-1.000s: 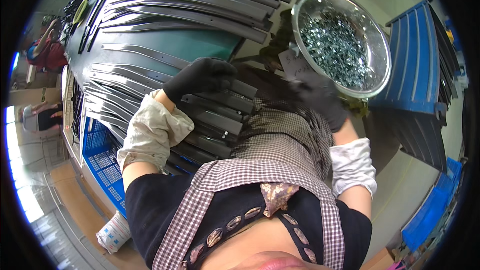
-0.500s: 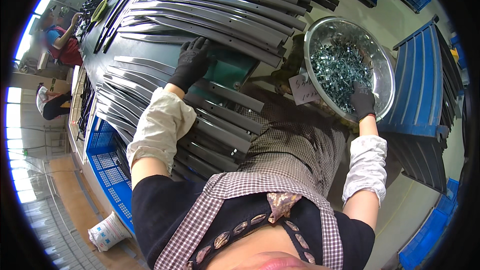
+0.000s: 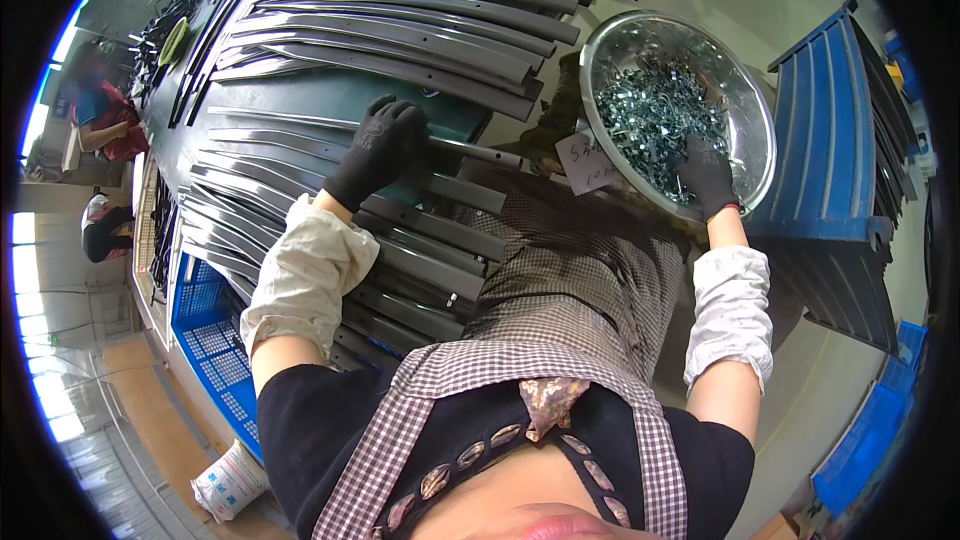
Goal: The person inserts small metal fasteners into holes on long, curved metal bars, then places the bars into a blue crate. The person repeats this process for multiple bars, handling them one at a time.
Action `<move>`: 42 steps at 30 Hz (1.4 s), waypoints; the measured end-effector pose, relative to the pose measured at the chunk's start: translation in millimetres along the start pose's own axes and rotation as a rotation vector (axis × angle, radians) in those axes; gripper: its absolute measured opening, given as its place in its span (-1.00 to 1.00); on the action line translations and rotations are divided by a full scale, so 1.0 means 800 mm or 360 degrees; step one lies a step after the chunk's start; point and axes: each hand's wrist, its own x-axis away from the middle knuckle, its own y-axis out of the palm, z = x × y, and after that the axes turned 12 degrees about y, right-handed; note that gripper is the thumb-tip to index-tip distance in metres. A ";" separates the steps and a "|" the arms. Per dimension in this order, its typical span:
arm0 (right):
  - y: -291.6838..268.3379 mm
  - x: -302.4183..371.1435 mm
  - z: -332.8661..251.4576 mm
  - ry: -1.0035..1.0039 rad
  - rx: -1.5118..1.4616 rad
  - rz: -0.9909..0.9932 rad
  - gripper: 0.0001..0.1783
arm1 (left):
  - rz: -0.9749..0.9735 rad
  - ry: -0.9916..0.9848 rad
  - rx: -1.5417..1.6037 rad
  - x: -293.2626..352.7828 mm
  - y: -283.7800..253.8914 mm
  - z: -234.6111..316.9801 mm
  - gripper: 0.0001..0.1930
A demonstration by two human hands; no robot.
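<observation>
The left hand [image 3: 385, 145], black-gloved, stretches forward and rests curled on a long dark metal strip [image 3: 300, 148] among rows of curved strips covering the counter [image 3: 400, 100], which leave little bare surface. The right hand [image 3: 708, 175] dips into a shiny steel bowl [image 3: 610, 50] of small silvery clips [image 3: 655, 110], fingers bent among them; whether it holds any, one cannot tell.

Both gloves black, left hand [image 3: 385, 145] and right hand [image 3: 708, 175]. Shiny silver bowl [image 3: 610, 45] of silvery clips [image 3: 655, 115], dark grey metal strips [image 3: 400, 35], blue crates [image 3: 835, 110], brown-and-white checked apron [image 3: 570, 290].
</observation>
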 end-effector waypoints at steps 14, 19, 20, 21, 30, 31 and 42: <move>0.003 -0.008 0.031 -0.0039 -0.0791 0.0021 -0.62 | 0.0047 0.0155 0.0605 -0.007 0.006 0.019 -0.68; -0.036 0.004 0.050 0.0111 -0.1577 -0.0443 -0.73 | 0.0063 0.0045 0.0513 -0.011 -0.004 0.047 -0.74; -0.034 0.005 0.060 -0.0103 -0.1502 -0.0301 -0.73 | 0.0096 0.0104 0.0390 -0.015 -0.005 0.053 -0.75; -0.031 0.007 0.071 -0.0314 -0.1420 -0.0158 -0.74 | 0.0128 0.0164 0.0268 -0.017 -0.008 0.059 -0.75; -0.078 0.090 -0.041 -0.0189 -0.2840 -0.0959 -0.78 | 0.0218 0.0161 0.0416 -0.044 -0.022 0.155 -0.75; -0.090 0.118 -0.071 -0.0468 -0.2582 -0.0767 -0.78 | 0.0153 0.0126 0.0428 -0.048 -0.026 0.174 -0.73; -0.057 0.228 -0.194 -0.0776 -0.2228 -0.0890 -0.61 | -0.0008 -0.0022 0.0475 -0.019 -0.004 0.217 -0.79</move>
